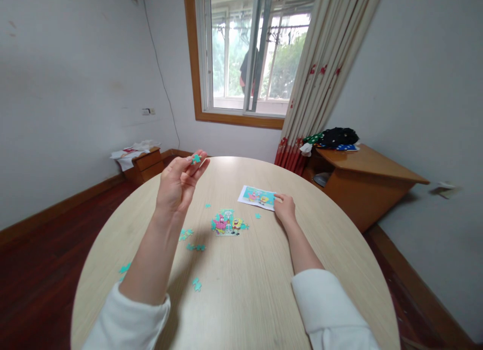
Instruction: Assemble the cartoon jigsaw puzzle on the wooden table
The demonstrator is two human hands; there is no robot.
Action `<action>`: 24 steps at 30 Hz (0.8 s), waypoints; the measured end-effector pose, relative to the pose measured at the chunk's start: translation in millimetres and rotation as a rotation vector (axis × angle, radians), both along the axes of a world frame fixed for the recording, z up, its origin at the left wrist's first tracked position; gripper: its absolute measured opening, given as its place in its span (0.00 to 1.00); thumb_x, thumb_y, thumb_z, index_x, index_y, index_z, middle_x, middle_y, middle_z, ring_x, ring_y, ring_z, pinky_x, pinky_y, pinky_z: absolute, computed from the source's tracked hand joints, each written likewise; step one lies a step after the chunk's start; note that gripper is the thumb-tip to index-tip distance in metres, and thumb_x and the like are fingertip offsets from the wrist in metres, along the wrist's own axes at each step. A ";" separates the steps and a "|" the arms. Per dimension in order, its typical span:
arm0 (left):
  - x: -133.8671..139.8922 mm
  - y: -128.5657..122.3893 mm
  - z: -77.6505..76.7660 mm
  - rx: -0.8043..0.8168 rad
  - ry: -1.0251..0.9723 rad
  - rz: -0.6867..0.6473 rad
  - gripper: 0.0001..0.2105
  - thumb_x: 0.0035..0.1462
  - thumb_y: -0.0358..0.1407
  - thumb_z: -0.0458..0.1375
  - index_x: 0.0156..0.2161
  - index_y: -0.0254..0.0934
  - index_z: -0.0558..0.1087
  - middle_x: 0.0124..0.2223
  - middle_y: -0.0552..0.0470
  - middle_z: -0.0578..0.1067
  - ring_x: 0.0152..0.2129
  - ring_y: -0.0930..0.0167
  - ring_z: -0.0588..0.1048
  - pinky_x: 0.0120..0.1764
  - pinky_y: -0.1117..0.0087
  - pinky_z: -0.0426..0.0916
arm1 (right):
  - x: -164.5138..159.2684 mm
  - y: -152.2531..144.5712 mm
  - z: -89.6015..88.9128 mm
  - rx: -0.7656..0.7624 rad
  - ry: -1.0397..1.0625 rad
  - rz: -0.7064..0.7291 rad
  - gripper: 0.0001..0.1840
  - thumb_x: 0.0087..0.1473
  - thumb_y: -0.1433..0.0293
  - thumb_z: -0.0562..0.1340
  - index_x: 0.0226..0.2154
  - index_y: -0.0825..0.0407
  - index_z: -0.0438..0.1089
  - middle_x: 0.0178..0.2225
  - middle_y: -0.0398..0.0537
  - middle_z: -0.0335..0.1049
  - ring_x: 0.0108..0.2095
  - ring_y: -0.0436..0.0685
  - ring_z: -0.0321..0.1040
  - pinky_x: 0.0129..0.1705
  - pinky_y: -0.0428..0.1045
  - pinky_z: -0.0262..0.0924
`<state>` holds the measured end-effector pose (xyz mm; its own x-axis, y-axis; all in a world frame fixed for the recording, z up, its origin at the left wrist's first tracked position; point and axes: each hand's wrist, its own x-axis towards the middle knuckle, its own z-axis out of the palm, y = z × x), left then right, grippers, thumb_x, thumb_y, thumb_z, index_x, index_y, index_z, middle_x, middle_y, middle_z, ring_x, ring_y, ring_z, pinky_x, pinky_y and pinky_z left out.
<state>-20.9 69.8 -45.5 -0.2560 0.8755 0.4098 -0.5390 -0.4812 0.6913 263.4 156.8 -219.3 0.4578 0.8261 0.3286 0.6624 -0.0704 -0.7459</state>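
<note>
One teal puzzle piece (pixel 196 159) is pinched in your raised left hand (pixel 180 181); your right hand (pixel 285 209) touches the picture card (pixel 258 197), grip hard to tell.

A home, by every sign: a plain lived-in room is being looked into here, and its use as bedroom or sitting room cannot be told. Straight ahead, a sliding window (pixel 230 53) is framed in orange-brown wood, and beyond the glass, hangers (pixel 275 34) are seen strung along a rail! Down the right side, a cream curtain (pixel 328 53) is hung, its hem patterned in red. Next to it, bundled fabrics (pixel 339 137) are heaped on a wooden cabinet (pixel 362 184). Over to the left, a small drawer unit (pixel 148 164) is tucked near the corner, dark reddish flooring (pixel 37 274) is laid below, and at centre, a cartoon jigsaw (pixel 226 222) is spread on a round tabletop (pixel 249 299).
</note>
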 end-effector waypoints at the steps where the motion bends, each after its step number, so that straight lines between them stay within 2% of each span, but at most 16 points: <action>1: 0.0 -0.4 0.2 -0.003 0.007 -0.007 0.08 0.43 0.30 0.62 0.21 0.35 0.66 0.31 0.52 0.77 0.34 0.70 0.77 0.46 0.63 0.71 | -0.6 -1.6 1.8 0.037 -0.005 -0.030 0.18 0.45 0.74 0.55 0.37 0.58 0.76 0.48 0.60 0.67 0.50 0.61 0.63 0.55 0.53 0.54; 4: -0.5 -1.2 0.4 -0.033 0.051 -0.002 0.07 0.43 0.31 0.63 0.24 0.35 0.68 0.31 0.53 0.77 0.30 0.73 0.76 0.41 0.67 0.73 | -3.5 -6.7 14.4 0.134 0.002 -0.083 0.16 0.46 0.72 0.55 0.35 0.56 0.76 0.48 0.58 0.66 0.51 0.62 0.60 0.55 0.55 0.53; 6: -0.6 -2.1 0.3 -0.049 0.108 0.002 0.06 0.43 0.32 0.64 0.27 0.36 0.71 0.31 0.53 0.76 0.27 0.75 0.75 0.37 0.69 0.73 | -7.3 -9.5 30.3 0.186 0.021 -0.046 0.17 0.47 0.72 0.54 0.36 0.57 0.75 0.45 0.58 0.68 0.48 0.61 0.63 0.54 0.54 0.54; 8: 0.1 -3.6 0.3 -0.042 0.186 -0.008 0.08 0.43 0.34 0.65 0.31 0.36 0.73 0.30 0.53 0.75 0.25 0.76 0.74 0.34 0.71 0.72 | -13.6 -12.7 51.6 0.246 0.083 0.050 0.18 0.48 0.72 0.53 0.36 0.59 0.74 0.41 0.58 0.71 0.41 0.58 0.67 0.49 0.52 0.58; 11: 3.4 -7.5 0.7 -0.007 0.304 -0.043 0.12 0.43 0.36 0.66 0.34 0.35 0.74 0.28 0.52 0.75 0.22 0.76 0.73 0.29 0.72 0.71 | -28.4 -22.7 88.7 0.324 0.191 0.208 0.16 0.48 0.70 0.55 0.35 0.58 0.74 0.36 0.54 0.74 0.36 0.56 0.68 0.42 0.50 0.62; 14: 8.4 -13.0 1.8 0.019 0.412 -0.069 0.14 0.42 0.37 0.66 0.36 0.34 0.75 0.27 0.51 0.76 0.20 0.75 0.73 0.26 0.72 0.70 | -47.5 -43.6 124.7 0.389 0.254 0.443 0.14 0.49 0.67 0.57 0.35 0.56 0.75 0.30 0.49 0.74 0.30 0.53 0.68 0.37 0.50 0.63; 17: 12.7 -19.7 3.7 0.040 0.522 -0.113 0.17 0.42 0.38 0.67 0.38 0.33 0.75 0.28 0.49 0.77 0.21 0.72 0.74 0.27 0.69 0.72 | -67.0 -72.4 153.2 0.388 0.262 0.698 0.14 0.50 0.63 0.60 0.37 0.53 0.75 0.29 0.46 0.73 0.29 0.51 0.67 0.35 0.50 0.63; 20: 15.8 -26.8 5.8 0.054 0.629 -0.176 0.19 0.42 0.38 0.67 0.41 0.33 0.74 0.28 0.48 0.77 0.22 0.70 0.76 0.29 0.67 0.73 | -83.2 -98.4 170.8 0.379 0.234 0.818 0.15 0.52 0.62 0.59 0.39 0.51 0.75 0.32 0.47 0.74 0.32 0.52 0.68 0.37 0.50 0.62; 24: 19.8 -34.4 7.7 0.066 0.710 -0.218 0.19 0.43 0.36 0.66 0.43 0.33 0.73 0.26 0.50 0.77 0.22 0.69 0.76 0.31 0.66 0.73 | -95.9 -116.6 180.0 0.372 0.216 0.894 0.13 0.51 0.61 0.62 0.37 0.50 0.75 0.34 0.48 0.74 0.35 0.53 0.68 0.36 0.49 0.62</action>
<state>-1.1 35.4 -37.7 0.2669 0.8440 0.4653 -0.0611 -0.4670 0.8821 167.5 40.2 -39.3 -0.2033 0.7577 0.6202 0.2047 0.6523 -0.7298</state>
